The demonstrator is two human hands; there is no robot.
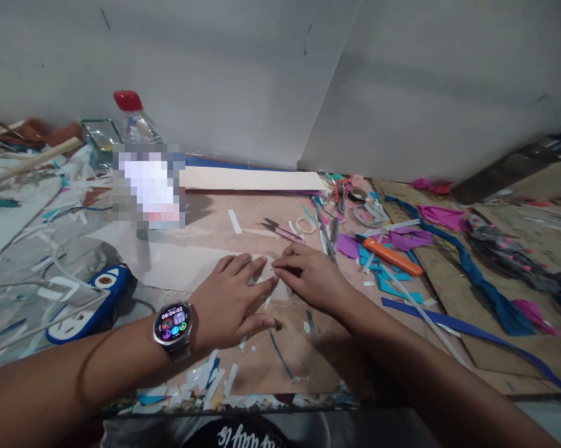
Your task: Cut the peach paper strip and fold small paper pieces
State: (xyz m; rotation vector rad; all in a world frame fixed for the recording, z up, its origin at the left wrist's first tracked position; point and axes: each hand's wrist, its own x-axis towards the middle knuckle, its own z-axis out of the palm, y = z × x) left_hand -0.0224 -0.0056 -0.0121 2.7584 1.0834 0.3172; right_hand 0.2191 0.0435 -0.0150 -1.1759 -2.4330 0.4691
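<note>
At ten o'clock from the left hand [227,297], the paper [168,264] is lying along the table [203,211], looking light, bendable and easily creased, so its edges seem the safest hold. The left hand is resting over it, fingers apart; at three o'clock, the right hand's [315,274] fingertips are meeting, clamped on what I cannot tell.

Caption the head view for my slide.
Left hand on a white sheet, right hand at its end, snips lying beyond.
</note>
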